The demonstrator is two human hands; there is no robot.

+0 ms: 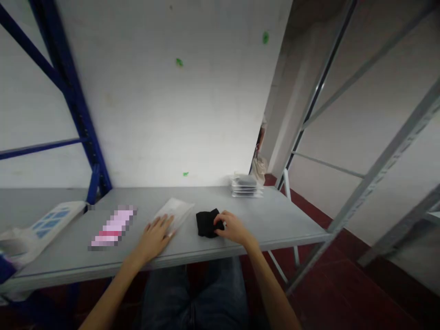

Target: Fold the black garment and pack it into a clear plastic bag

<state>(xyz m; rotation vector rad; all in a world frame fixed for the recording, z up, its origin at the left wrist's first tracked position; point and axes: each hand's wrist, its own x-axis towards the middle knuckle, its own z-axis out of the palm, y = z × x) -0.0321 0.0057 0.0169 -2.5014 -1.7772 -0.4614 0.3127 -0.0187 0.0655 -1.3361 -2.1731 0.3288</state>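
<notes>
A pixelated pink patch (pixel 112 228) masks an item left of centre; the packet stack (pixel 246 186) is too small to read; a device (pixel 51 223) is cut off lower left.

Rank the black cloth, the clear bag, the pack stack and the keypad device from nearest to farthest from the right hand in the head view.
From the right hand:
1. black cloth, touching its fingers.
2. clear bag, left, under the left hand.
3. pack stack, at the back.
4. keypad device, far left.

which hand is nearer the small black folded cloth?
Right. The right hand grips the small black folded cloth at its right edge; the left hand lies to its left, on a clear plastic bag.
</notes>
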